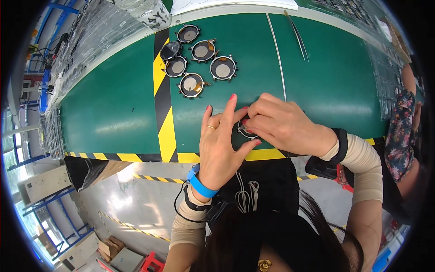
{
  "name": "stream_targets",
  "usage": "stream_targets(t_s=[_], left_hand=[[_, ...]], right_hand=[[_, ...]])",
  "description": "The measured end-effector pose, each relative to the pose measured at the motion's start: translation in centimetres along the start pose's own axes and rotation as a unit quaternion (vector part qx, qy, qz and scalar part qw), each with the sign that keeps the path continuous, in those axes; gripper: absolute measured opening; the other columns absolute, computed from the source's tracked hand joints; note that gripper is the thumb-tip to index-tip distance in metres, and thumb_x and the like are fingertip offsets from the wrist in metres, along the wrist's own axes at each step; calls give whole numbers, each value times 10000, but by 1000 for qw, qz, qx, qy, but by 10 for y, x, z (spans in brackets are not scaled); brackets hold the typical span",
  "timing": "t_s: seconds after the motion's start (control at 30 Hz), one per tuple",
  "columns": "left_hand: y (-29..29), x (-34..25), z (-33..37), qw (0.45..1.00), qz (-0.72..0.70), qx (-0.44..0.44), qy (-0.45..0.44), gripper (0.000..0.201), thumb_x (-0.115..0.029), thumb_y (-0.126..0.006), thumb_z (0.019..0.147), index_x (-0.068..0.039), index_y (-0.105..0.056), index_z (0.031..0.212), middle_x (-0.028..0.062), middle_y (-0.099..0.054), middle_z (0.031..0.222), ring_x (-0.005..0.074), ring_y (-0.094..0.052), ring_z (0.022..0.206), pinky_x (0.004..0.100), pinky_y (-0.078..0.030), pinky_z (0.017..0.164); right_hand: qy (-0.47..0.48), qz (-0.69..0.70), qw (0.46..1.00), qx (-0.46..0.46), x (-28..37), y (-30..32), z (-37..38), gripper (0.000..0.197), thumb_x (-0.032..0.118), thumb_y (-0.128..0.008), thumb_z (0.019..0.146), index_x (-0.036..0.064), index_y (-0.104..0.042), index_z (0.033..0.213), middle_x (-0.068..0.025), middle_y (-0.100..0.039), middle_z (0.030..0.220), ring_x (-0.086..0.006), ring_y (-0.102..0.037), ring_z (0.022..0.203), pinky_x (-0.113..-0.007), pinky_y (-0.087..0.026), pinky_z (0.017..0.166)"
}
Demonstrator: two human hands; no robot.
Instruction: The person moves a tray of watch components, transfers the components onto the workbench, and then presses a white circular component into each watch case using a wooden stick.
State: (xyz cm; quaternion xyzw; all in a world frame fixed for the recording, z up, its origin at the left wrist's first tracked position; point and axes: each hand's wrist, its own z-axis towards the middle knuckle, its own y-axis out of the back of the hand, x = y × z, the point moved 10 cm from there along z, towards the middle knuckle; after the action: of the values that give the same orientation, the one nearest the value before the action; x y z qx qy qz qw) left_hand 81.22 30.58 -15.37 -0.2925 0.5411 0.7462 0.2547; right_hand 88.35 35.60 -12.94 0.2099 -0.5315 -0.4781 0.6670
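Note:
A round watch case (242, 131) with a metal rim lies on the green mat near its front edge, largely covered by my fingers. My left hand (222, 136) steadies it from the left, thumb and one finger around it, while other fingers stretch forward. From the right, my right hand (283, 124) reaches over the case with its fingertips pinched together at its inside. Whatever sits between those fingertips is hidden. Farther off, several similar watch cases lie in a loose group, among them one with a grey disc (223, 69) and one with an orange flex strip (192, 85).
Tweezers (297, 36) lie at the far right of the green mat (331, 81), beyond a thin white line. Yellow-black tape (165, 131) crosses the mat and edges its front. Clear plastic trays (104, 41) are stacked at the left. A person's flowered sleeve (401, 136) shows at right.

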Motion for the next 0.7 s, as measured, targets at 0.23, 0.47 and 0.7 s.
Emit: stream_targets(t_s=[0.23,0.47,0.7], left_hand=[[-1,0,1,1000,7,-3,-7,936,-77,-819,621,-61,-309,1405,88,-650,1093,265,-591,1038,489,-254,1085],[-3,-1,-1,1000,7,-5,2,906,-78,-815,626,-58,-331,1391,89,-653,1095,263,-590,1044,485,-246,1093],[-4,-6,2,1000,19,-7,1,865,-73,-805,635,-57,-355,1373,88,-656,1086,268,-584,1053,478,-240,1101]], right_hand=[[18,15,1000,15,-2,-7,-4,133,45,-671,737,21,-641,863,-52,-522,855,-214,-526,798,-297,-459,557],[-5,9,999,-39,-3,-6,-9,141,35,-674,719,32,-643,856,-42,-523,857,-204,-525,804,-294,-454,538],[44,25,999,-13,-2,1,-6,107,46,-671,727,33,-621,821,-41,-511,840,-193,-526,799,-281,-448,512]])
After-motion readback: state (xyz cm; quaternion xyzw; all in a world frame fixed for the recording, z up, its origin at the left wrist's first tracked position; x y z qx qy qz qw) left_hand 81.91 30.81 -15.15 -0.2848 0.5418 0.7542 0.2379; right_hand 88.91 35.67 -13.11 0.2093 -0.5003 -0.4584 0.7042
